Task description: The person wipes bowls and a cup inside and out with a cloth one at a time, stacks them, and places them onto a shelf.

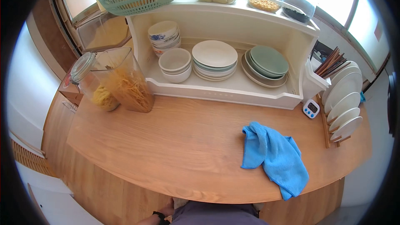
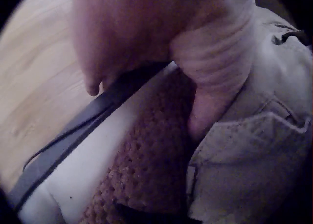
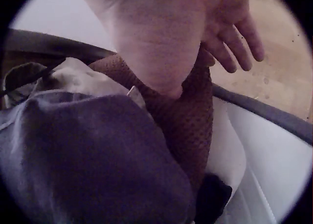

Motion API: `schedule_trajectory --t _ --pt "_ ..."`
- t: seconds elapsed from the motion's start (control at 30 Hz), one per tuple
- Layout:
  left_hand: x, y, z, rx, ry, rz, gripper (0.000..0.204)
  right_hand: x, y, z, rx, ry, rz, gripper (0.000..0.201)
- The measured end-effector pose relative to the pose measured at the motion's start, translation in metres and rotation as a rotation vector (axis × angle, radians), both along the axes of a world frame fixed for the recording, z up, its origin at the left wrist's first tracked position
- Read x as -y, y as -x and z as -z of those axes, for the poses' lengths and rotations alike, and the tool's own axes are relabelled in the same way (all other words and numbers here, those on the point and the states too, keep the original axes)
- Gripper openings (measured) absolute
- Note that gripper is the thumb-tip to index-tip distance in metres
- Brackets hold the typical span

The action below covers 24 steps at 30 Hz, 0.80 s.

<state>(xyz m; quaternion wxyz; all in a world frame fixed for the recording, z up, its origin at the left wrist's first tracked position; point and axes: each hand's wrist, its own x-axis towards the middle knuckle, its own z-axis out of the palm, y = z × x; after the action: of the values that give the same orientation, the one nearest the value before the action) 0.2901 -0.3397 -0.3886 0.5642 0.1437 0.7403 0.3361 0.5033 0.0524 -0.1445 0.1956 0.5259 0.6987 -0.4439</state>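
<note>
Both hands hang below the edge of the wooden counter (image 1: 175,150), beside the person's clothing. The right hand (image 3: 195,28) has its fingers loosely spread and holds nothing. The left hand (image 2: 146,33) shows only palm and thumb (finger position cannot be determined); it grips nothing visible. The blue cloth (image 1: 275,156) lies crumpled on the counter's right front, one corner draped over the edge. Risk, as a judgement: a careless pull on that overhanging corner could drag the cloth off the counter.
</note>
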Motion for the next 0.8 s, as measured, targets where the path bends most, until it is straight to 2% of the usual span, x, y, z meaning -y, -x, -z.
schedule_trajectory --t 0.03,0.07,0.13,0.17,0.2,0.23,0.27,0.33,0.43,0.47,0.53,0.8 --pt "-0.001 -0.003 -0.003 -0.022 -0.098 -0.038 0.1 0.0 0.007 -0.007 -0.012 -0.011 -0.013 0.043" --pt "-0.002 -0.005 -0.005 -0.022 -0.097 -0.041 0.1 0.0 0.013 -0.013 -0.023 -0.021 -0.026 0.043" --pt "-0.003 -0.007 -0.007 -0.05 -0.065 -0.043 0.086 -0.001 0.025 -0.026 -0.044 -0.044 -0.051 0.043" --pt "0.004 -0.007 0.018 -0.05 -0.065 -0.046 0.086 -0.001 0.031 -0.033 -0.055 -0.056 -0.063 0.043" --pt "0.014 -0.007 0.058 0.036 -0.087 -0.122 0.095 -0.002 0.037 -0.04 -0.068 -0.069 -0.075 0.043" --pt "0.02 -0.006 0.08 0.122 -0.109 -0.196 0.109 -0.002 0.043 -0.046 -0.081 -0.082 -0.085 0.043" --pt "0.019 -0.007 0.075 0.121 -0.11 -0.196 0.109 -0.002 0.048 -0.052 -0.093 -0.096 -0.095 0.043" --pt "0.001 -0.009 0.03 -0.008 -0.096 -0.128 0.06 -0.003 0.057 -0.064 -0.117 -0.126 -0.114 0.043" --pt "-0.009 -0.005 0.015 0.014 -0.051 -0.076 0.056 -0.005 0.067 -0.078 -0.151 -0.165 -0.141 0.043" --pt "-0.008 -0.005 0.022 0.014 -0.051 -0.077 0.056 -0.006 0.07 -0.083 -0.163 -0.178 -0.151 0.043" --pt "-0.003 -0.005 0.04 0.069 -0.24 -0.065 0.054 -0.007 0.077 -0.093 -0.191 -0.201 -0.17 0.043" --pt "-0.007 0.022 0.041 0.015 -0.226 -0.024 0.054 -0.012 0.098 -0.121 -0.312 -0.299 -0.209 0.043"
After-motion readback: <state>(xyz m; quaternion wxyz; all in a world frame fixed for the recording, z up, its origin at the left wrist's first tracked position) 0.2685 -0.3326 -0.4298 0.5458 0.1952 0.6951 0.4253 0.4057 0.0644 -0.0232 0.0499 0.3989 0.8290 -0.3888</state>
